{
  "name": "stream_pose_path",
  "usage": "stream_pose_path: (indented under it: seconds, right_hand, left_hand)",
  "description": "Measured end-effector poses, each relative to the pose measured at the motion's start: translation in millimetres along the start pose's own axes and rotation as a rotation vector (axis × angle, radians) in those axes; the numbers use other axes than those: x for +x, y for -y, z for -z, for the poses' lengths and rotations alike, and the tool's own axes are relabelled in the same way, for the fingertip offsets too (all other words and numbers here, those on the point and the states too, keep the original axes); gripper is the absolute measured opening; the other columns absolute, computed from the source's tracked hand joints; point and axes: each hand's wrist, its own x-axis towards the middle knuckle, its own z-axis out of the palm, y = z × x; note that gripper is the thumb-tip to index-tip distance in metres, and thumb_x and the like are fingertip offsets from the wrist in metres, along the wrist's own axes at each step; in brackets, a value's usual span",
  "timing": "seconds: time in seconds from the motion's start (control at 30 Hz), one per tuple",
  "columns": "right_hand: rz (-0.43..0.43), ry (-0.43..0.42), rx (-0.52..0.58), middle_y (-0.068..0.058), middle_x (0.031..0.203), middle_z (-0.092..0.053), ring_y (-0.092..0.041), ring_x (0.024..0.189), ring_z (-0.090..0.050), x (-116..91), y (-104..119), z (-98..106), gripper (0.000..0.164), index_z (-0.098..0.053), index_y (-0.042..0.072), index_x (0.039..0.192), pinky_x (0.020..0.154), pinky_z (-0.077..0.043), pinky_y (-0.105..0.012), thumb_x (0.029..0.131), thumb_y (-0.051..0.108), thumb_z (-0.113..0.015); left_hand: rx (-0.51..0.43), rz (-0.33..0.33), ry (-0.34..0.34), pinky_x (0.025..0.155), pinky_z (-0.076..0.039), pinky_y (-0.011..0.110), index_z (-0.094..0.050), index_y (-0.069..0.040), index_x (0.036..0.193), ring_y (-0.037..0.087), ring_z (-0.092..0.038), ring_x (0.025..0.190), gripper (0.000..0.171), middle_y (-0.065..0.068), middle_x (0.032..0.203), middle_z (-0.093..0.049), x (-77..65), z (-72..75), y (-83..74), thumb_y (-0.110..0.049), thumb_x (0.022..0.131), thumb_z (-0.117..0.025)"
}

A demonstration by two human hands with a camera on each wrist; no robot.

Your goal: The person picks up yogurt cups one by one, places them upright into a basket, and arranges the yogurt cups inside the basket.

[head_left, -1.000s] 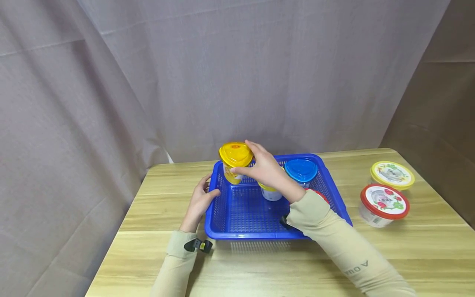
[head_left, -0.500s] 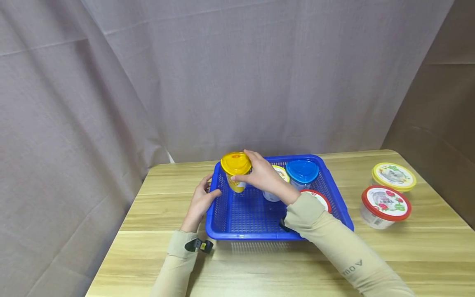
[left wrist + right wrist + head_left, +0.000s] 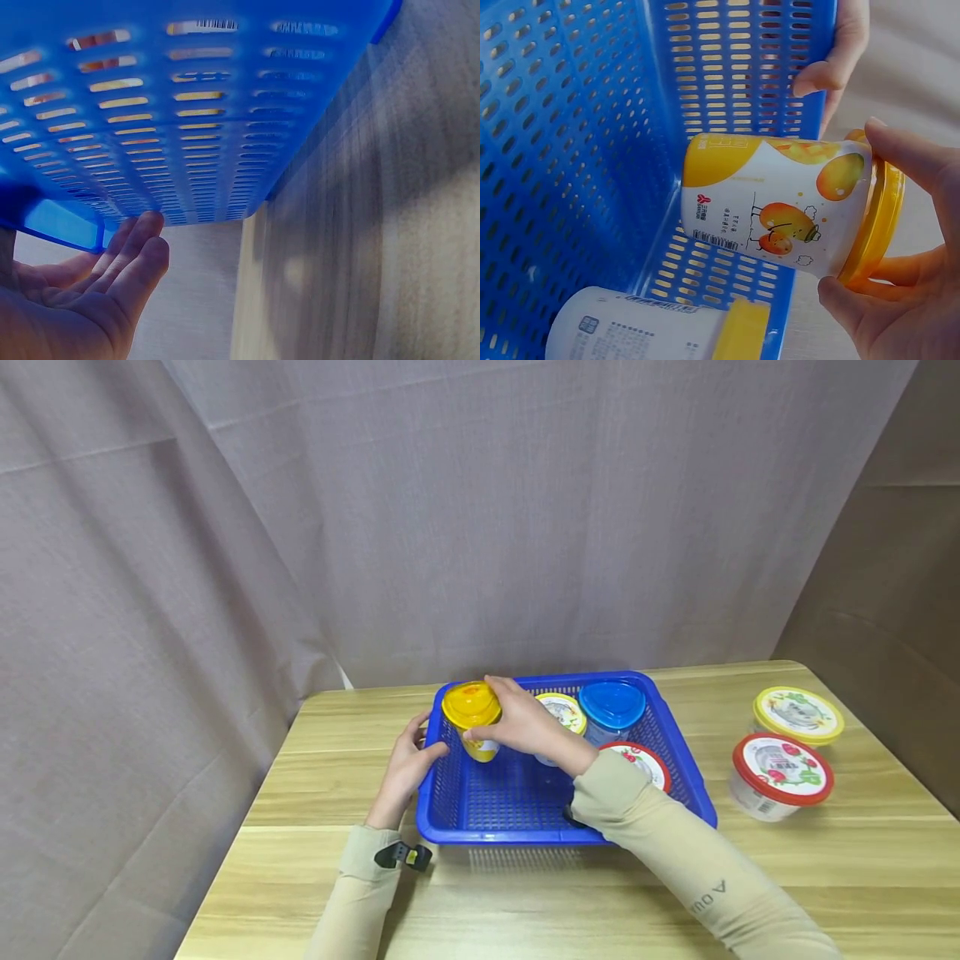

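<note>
A blue slotted plastic basket [image 3: 498, 837] sits on the table. My left hand [image 3: 407, 768] grips its left rim, thumb over the edge and fingers along the outer wall. In the left wrist view those fingers [image 3: 142, 262] lie against the slotted side. My right hand [image 3: 519, 720] holds a plastic cup with a yellow lid [image 3: 480, 748] by the lid, thumb and fingers on opposite sides. Mangoes are printed on this cup [image 3: 780, 202] in the right wrist view. It stands nearly upright inside the basket's back left corner.
Also in the basket are a yellow-lidded white tub [image 3: 564, 712], a blue-lidded container [image 3: 612, 705] and a red-lidded tub [image 3: 645, 763], partly behind the right sleeve. Right of it on the table stand another yellow-lidded tub [image 3: 798, 714] and red-lidded tub [image 3: 782, 770]. A grey curtain [image 3: 480, 527] hangs behind.
My right hand has lowered the yellow-lidded cup from above the rim down into the basket's back left corner. The left hand has stayed on the rim.
</note>
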Motion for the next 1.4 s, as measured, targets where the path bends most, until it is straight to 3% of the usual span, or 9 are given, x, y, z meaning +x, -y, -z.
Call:
stream_pose_path:
  seconds: [0.73, 0.83, 1.07, 1.4]
  right_hand:
    - [-0.011, 0.057, -0.068, -0.021, 0.159, -0.033, -0.038, 0.141, -0.038, 1.3, -5.3, -4.6, 0.103, -0.027, -0.002, 0.157, 0.115, -0.032, -0.053, 0.082, 0.045, -0.080]
    - [-0.010, 0.070, -0.086, -0.022, 0.159, -0.031, -0.039, 0.143, -0.036, 1.1, -6.0, -5.9, 0.103, -0.026, -0.004, 0.156, 0.116, -0.031, -0.052, 0.083, 0.045, -0.080]
    - [0.007, 0.083, -0.119, -0.024, 0.159, -0.030, -0.040, 0.144, -0.033, 1.1, -7.2, -8.5, 0.103, -0.025, -0.006, 0.156, 0.117, -0.030, -0.052, 0.084, 0.045, -0.079]
    - [-0.021, 0.092, -0.096, -0.024, 0.160, -0.029, -0.040, 0.144, -0.033, 1.7, -8.7, -7.0, 0.103, -0.024, -0.006, 0.156, 0.117, -0.029, -0.052, 0.083, 0.041, -0.081]
  left_hand:
    - [0.009, 0.007, 0.008, 0.076, -0.057, 0.033, -0.041, 0.001, 0.150, 0.025, -0.064, 0.094, 0.071, 0.028, 0.122, -0.060, 1.9, 1.0, 0.9, 0.000, 0.084, -0.067]
    - [0.016, 0.014, 0.023, 0.076, -0.057, 0.034, -0.039, 0.004, 0.151, 0.026, -0.063, 0.093, 0.071, 0.031, 0.122, -0.059, 0.0, 1.8, -4.2, 0.002, 0.084, -0.065]
    - [0.034, 0.010, 0.033, 0.076, -0.056, 0.031, -0.041, 0.009, 0.147, 0.024, -0.063, 0.091, 0.069, 0.033, 0.121, -0.059, -18.7, 1.7, -37.3, 0.001, 0.083, -0.064]
    - [0.018, 0.015, 0.034, 0.077, -0.057, 0.032, -0.040, 0.008, 0.148, 0.024, -0.063, 0.092, 0.068, 0.033, 0.121, -0.058, -19.7, 1.3, -39.3, 0.004, 0.084, -0.063]
